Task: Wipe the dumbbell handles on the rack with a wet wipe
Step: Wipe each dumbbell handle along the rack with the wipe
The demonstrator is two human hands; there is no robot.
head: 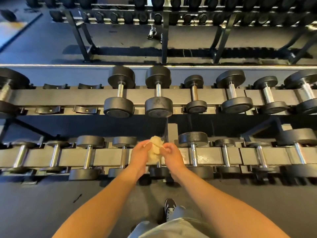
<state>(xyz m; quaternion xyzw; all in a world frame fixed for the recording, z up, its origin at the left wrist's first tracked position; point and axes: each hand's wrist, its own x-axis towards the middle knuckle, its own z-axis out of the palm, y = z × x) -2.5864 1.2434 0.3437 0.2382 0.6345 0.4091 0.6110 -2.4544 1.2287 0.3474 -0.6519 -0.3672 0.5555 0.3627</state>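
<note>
A crumpled pale yellow wet wipe [154, 149] hangs between my two hands above the lower tier of the dumbbell rack [211, 156]. My left hand [139, 156] grips its left side. My right hand [169, 154] pinches its right edge. Beneath the wipe sits a small dumbbell [158, 170], its handle mostly hidden by my hands. Black dumbbells with chrome handles line both tiers, one [194, 152] just right of my hands and one [123, 154] just left.
The upper tier [96, 97] has two vacant cradles at the left. A mirror [120, 40] behind reflects the rack. Dark gym floor [51, 200] lies in front, with my shoe [169, 207] below my arms.
</note>
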